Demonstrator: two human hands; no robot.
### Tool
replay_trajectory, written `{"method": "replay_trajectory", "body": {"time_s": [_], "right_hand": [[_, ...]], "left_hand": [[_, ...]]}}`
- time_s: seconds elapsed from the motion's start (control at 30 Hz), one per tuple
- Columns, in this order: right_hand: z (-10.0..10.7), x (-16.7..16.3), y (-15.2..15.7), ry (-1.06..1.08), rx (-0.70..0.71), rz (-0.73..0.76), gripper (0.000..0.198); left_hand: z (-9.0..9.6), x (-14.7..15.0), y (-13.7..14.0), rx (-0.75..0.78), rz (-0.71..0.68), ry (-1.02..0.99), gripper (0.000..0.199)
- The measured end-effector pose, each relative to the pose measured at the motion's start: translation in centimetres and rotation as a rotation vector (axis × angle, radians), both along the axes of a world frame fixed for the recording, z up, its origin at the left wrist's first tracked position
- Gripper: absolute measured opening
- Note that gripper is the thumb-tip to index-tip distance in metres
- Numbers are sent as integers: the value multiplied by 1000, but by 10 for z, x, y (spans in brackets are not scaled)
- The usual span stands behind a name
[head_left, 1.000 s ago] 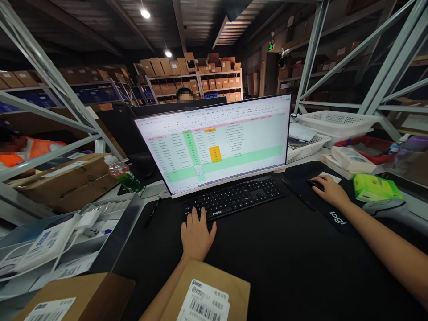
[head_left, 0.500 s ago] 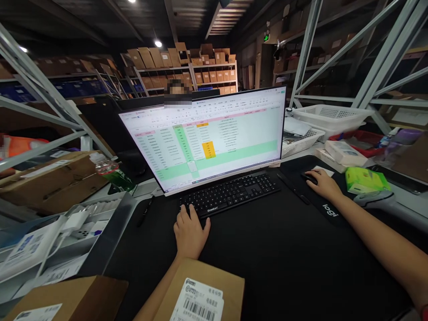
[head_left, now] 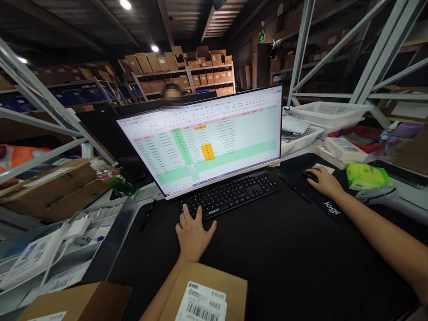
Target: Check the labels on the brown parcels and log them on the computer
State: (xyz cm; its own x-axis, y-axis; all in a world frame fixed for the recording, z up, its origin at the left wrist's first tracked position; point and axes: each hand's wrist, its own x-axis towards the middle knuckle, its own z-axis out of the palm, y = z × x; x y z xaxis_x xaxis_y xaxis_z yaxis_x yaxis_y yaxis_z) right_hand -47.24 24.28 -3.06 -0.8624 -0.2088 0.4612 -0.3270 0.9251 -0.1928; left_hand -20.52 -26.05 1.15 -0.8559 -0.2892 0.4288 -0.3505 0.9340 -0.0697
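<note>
The black keyboard lies under the left hand, fingers spread flat on its near-left keys; the mouse sits beneath the right hand, fingers curled over it. The spreadsheet on the monitor looks only partly worked through. Bare black mat lies between the 2 hands; a labelled parcel crowds the left wrist

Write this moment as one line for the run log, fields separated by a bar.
left hand: fingers on keyboard | right hand: on mouse | monitor: spreadsheet shown | labelled box: near edge
</note>
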Motion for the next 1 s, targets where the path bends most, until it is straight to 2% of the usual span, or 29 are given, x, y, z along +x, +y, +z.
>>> {"method": "replay_trajectory", "body": {"time_s": [0.37,0.63,1.0], "right_hand": [[-5,-5,4,-6,-7,18,54],[-13,-16,8,36,-35,110,52],[-18,-21,11,39,-30,115,52]], "left_hand": [[0,3,1,26,-14,36,60],[-3,4,0,6,-10,37,59],[-5,3,0,-9,-3,49,59]]}}
